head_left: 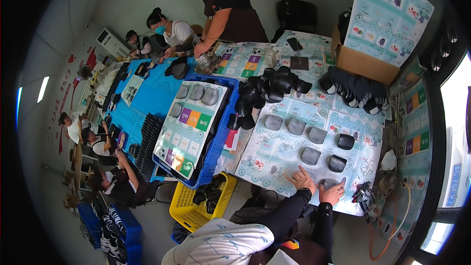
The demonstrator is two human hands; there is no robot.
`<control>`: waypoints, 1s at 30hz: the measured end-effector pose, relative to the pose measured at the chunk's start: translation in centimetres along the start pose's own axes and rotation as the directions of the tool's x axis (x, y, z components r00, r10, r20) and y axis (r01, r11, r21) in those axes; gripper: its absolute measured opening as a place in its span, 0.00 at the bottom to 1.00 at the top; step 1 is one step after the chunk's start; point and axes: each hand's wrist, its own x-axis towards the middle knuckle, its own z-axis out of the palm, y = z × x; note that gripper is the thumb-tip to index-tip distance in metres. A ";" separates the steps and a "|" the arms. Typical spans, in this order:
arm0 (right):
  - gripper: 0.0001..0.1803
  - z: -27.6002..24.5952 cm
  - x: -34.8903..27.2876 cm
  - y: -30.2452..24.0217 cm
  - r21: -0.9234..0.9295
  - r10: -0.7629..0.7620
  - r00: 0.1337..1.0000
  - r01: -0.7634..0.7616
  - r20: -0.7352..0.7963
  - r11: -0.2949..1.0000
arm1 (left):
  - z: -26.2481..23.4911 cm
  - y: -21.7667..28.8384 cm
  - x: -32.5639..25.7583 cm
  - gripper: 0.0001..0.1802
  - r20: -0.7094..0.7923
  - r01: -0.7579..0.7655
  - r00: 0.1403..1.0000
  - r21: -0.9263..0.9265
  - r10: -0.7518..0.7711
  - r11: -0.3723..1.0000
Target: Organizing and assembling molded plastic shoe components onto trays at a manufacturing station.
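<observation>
My left hand [301, 180] lies on the sheet-covered table [255, 147] near its front edge, fingers spread, with nothing seen in it. Close by on the right, my right hand [332, 194] has its fingers round a grey curved pad [327, 183], partly hidden by the hand. Beyond my hands lie several loose pads of the same rounded shape. A dull grey pad [310, 156] is nearest my left hand, while a shinier black pad [337, 163] lies above my right hand.
Black curved pieces [267, 88] are heaped at the table's back left. A blue crate [211, 167] and yellow basket [181, 206] stand to the left. An air gun [363, 196] with a hose is at the right edge. Other people work across the tables.
</observation>
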 end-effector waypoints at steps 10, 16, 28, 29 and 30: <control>0.70 0.5 1.1 -0.4 -0.115 0.086 0.995 -0.080 0.048 0.990 | 3.2 0.9 1.6 0.70 -0.049 0.018 0.999 -0.018 -0.019 1.000; 0.72 1.0 1.1 -1.7 -0.214 0.070 0.997 -0.061 0.033 0.975 | 0.0 -0.6 -0.3 0.67 -0.155 -0.080 0.985 -0.037 0.074 0.996; 0.65 -3.3 -3.7 -5.5 0.182 -0.251 0.967 0.255 -0.042 0.950 | -19.6 -21.2 3.0 0.71 -0.143 -0.472 0.871 0.020 0.470 0.881; 0.65 -4.4 -4.8 -7.5 0.190 -0.321 0.947 0.316 -0.009 0.929 | -21.6 -23.9 3.6 0.70 -0.180 -0.445 0.877 0.040 0.445 0.895; 0.65 -5.3 -6.0 -9.6 0.193 -0.391 0.920 0.380 0.020 0.904 | -23.6 -26.9 4.3 0.69 -0.221 -0.418 0.881 0.051 0.418 0.907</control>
